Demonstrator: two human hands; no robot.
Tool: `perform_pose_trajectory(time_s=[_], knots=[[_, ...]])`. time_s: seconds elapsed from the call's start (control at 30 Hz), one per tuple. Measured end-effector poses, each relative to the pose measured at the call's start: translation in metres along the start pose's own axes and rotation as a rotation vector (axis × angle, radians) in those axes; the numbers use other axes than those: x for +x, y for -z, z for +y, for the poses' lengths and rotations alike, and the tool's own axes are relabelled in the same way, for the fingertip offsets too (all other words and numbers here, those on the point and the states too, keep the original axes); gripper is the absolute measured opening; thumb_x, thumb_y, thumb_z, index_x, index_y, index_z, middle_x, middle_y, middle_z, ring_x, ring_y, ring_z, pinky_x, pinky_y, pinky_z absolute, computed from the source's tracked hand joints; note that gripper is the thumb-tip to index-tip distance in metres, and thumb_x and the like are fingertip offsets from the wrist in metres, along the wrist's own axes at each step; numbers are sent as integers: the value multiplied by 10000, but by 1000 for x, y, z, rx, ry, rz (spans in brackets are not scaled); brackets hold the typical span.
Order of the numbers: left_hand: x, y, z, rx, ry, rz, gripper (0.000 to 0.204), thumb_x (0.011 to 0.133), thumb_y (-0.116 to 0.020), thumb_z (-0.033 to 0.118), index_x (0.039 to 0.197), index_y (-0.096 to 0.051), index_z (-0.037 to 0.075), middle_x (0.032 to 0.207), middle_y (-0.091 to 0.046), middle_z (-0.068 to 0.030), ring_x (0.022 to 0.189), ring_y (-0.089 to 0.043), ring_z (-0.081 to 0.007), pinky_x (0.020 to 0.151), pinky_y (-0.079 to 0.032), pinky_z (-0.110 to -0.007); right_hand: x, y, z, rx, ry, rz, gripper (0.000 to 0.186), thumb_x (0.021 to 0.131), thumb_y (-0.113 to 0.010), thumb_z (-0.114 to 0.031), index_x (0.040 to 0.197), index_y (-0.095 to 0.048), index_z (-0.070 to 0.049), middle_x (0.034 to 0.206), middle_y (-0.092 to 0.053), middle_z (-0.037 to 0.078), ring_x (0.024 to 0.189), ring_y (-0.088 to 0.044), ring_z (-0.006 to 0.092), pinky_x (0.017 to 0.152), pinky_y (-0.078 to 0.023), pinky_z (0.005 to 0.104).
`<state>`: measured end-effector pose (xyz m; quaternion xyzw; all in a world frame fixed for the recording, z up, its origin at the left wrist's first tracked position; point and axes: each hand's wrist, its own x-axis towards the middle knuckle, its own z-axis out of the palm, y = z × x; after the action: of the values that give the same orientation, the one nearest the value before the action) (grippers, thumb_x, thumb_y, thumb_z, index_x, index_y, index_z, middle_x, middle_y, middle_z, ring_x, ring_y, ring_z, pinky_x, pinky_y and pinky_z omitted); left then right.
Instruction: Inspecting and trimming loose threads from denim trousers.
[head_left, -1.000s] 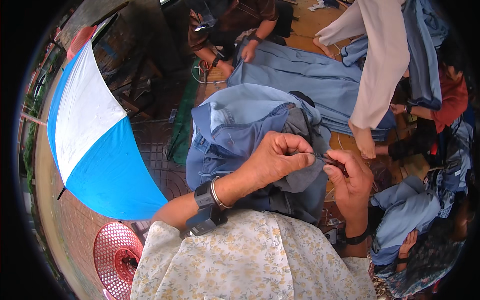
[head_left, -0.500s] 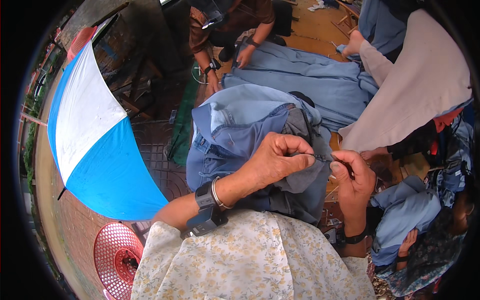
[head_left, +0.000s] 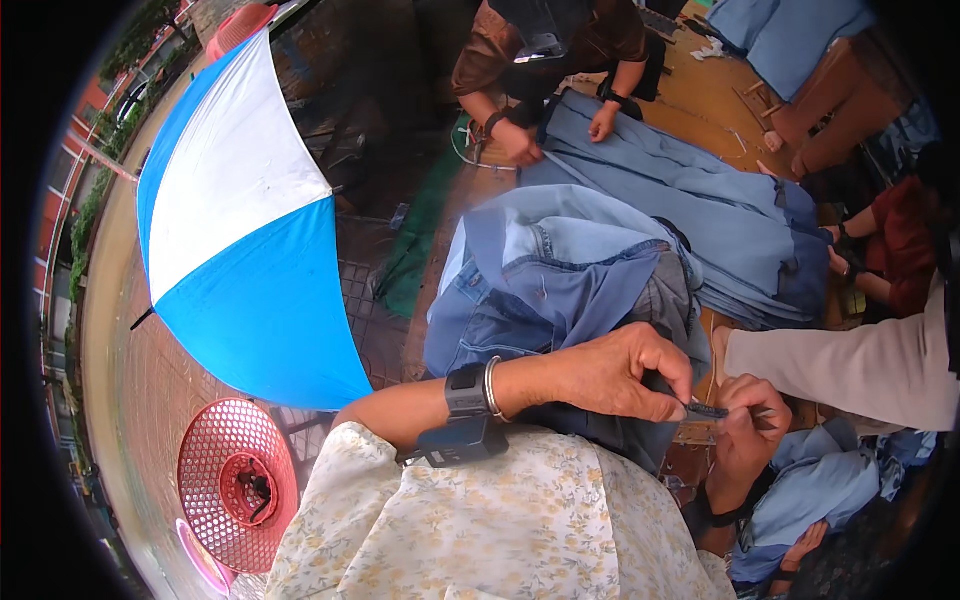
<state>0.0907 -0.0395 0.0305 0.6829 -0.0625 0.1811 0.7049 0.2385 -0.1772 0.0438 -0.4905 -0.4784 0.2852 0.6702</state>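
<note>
Between my two hands runs a small dark textured strip, too small to name more exactly. My left hand pinches one end of it between thumb and finger; a silver bangle and a black band are on that wrist. My right hand has its fingers closed at the other end. Just beyond my left forearm, a heap of blue denim garments with grey cloth at its right side lies in front of me. My patterned shirt fills the lower middle.
Across from me a person's hands touch long denim pieces spread on a wooden surface. Left stands a blue and white umbrella, with a red mesh basket below it. At right are a pale trouser leg and more denim.
The view has shifted, and my hands sit further right and lower, closer together on the strip. At right, the pale cloth has swung lower. The person across has moved hands along the denim.
</note>
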Motion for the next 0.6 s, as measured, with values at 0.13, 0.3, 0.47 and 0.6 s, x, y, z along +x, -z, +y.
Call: perform_pose_trajectory(time_s=[0.13, 0.3, 0.47, 0.6], knots=[[-14, 0, 0, 98, -32, -256, 105, 729, -673, 63, 817, -630, 24, 802, -599, -56, 812, -536, -190, 693, -412, -314, 3, 9, -1, 172, 31, 164, 347, 843, -596, -274, 663, -428, -29, 562, -379, 42, 472, -343, 95, 449, -277, 201], [-38, 8, 32, -249, -11, -31, 219, 744, -675, 154, 893, -627, 1, 958, -603, -118, 942, -542, -208, 815, -419, -323, 11, 1, 0, -19, 30, -63, 270, 844, -592, -206, 697, -496, -2, 624, -479, 63, 535, -410, 81, 488, -301, 190], [-95, 37, 23, -300, 131, 443, 167, 808, -586, 159, 827, -613, -5, 794, -595, -115, 739, -554, -165, 689, -432, -276, 38, -27, -14, -411, 77, -214, 231, 715, -698, -38, 922, -601, -5, 765, -565, 47, 611, -506, 82, 525, -378, 185], [-123, 45, 12, -362, 142, 842, 115, 827, -565, 119, 774, -566, 17, 731, -572, -55, 660, -530, -113, 617, -429, -239, 69, -84, -8, -574, 291, -461, 300, 647, -720, -63, 907, -574, -43, 773, -547, 94, 648, -579, 223, 529, -454, 299]])
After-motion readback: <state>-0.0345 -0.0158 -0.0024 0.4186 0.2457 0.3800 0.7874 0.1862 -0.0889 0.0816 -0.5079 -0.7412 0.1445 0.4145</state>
